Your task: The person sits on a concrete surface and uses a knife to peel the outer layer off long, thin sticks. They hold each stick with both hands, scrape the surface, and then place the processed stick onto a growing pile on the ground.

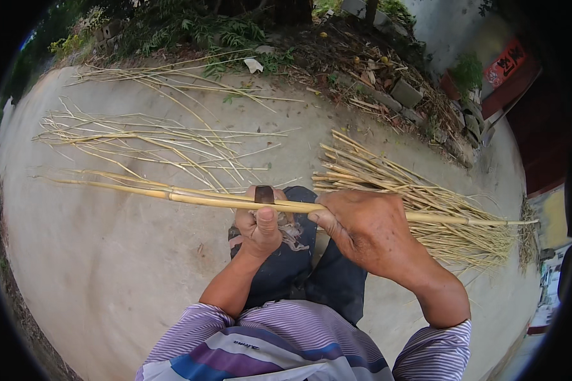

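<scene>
A purple-striped shirt (pixel 286 330) fills the foreground; beyond it, a long cane (pixel 216 200) is held crosswise above dark trousers (pixel 276 276). The left hand (pixel 260 237) curls around it at a dark flat piece (pixel 264 194); the right hand (pixel 368 223) grips it firmly, apparently to steady its length. Loose stalks (pixel 152 136) lie left, a thick bundle (pixel 400 190) right, perhaps for separation.

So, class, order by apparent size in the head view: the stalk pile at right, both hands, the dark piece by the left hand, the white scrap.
1. Stalk pile
2. Right hand
3. Left hand, partly hidden
4. Dark piece and white scrap: too alike to rank; the scrap lies farther away
</scene>
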{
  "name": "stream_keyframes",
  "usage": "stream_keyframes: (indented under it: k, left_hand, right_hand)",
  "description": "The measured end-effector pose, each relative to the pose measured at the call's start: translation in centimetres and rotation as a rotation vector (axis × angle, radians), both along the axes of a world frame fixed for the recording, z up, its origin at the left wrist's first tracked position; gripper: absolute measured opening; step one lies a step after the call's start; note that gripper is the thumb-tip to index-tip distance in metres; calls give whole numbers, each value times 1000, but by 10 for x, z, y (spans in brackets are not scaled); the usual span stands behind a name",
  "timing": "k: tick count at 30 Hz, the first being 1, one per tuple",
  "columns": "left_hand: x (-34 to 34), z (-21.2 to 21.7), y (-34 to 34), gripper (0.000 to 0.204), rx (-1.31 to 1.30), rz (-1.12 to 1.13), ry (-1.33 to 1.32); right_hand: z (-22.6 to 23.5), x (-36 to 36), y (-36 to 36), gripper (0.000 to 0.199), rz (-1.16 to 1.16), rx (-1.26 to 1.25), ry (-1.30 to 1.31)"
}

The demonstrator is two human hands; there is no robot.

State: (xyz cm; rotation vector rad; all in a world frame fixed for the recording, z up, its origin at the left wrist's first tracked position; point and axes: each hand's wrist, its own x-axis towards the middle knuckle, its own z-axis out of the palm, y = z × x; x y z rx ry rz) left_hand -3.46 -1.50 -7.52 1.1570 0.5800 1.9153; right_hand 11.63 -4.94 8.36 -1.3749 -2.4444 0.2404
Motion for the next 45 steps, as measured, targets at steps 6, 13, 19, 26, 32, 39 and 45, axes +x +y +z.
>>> stream_keyframes:
  k: [6,13,19,26,32,39,45]
  left_hand:
    - [-22,-17,5,50,-228,-128,-155]
    - [-8,-24,4,52,-207,-214,-55]
    - [-7,-14,-1,56,-186,-218,-116]
    - [-13,-23,-6,54,-165,-156,95]
    - [-58,-24,14,54,-362,-188,-167]
    - [-36,-27,-1,58,-395,-211,11]
    - [-49,-32,-2,56,-523,-301,-194]
  right_hand:
    - [-4,2,14,22,-11,37,-46]
    - [-12,-15,25,23,17,-3,-119]
    - [-14,-30,25,22,43,-49,-179]
    - [-21,-38,24,19,107,-9,-6]
    - [-6,-4,25,21,30,-45,-117]
    - [-34,-26,27,21,93,24,11]
    - [-35,-14,26,21,54,-101,-59]
